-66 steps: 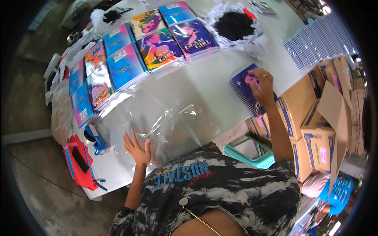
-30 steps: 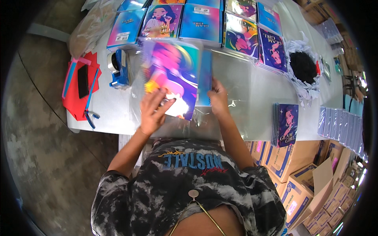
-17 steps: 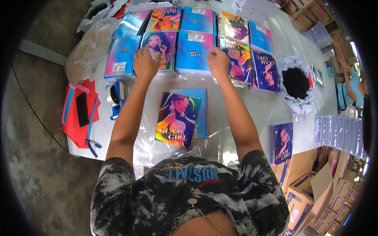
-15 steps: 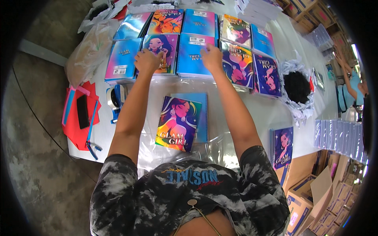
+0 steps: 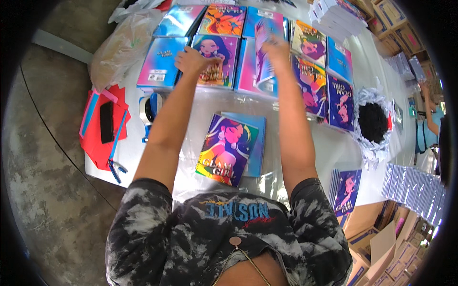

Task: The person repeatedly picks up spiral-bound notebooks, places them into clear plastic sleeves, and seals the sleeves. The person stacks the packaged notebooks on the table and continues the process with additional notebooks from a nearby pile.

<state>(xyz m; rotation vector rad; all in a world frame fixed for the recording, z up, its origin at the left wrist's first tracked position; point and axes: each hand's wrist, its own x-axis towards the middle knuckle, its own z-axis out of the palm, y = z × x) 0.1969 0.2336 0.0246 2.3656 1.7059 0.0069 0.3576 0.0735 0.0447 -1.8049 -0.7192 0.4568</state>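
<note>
My right hand (image 5: 275,51), somewhat blurred, grips a pink-and-blue spiral notebook (image 5: 263,71). That notebook is tilted up off a stack of like ones in the front row. My left hand (image 5: 192,61) rests at the left edge of a purple notebook (image 5: 218,47) with a dark-haired girl on its cover, thumb stretched out over it and apart from the fingers. Left of that hand is a blue-and-pink notebook stack (image 5: 160,59). Between my forearms lies a colourful notebook (image 5: 226,148), partly covering a blue one (image 5: 257,148) on clear plastic film.
More notebook stacks (image 5: 222,20) line the back row. At left are a tape dispenser (image 5: 149,108), a black phone (image 5: 107,121) on red sheets and a plastic bag (image 5: 121,50). Right are a paper-wrapped black bundle (image 5: 373,121), standing notebooks (image 5: 347,193) and cardboard boxes (image 5: 381,243).
My right hand has lifted one edge of a blue-and-pink notebook from its stack. My left hand stays by the purple notebook. The whole view has shifted slightly.
</note>
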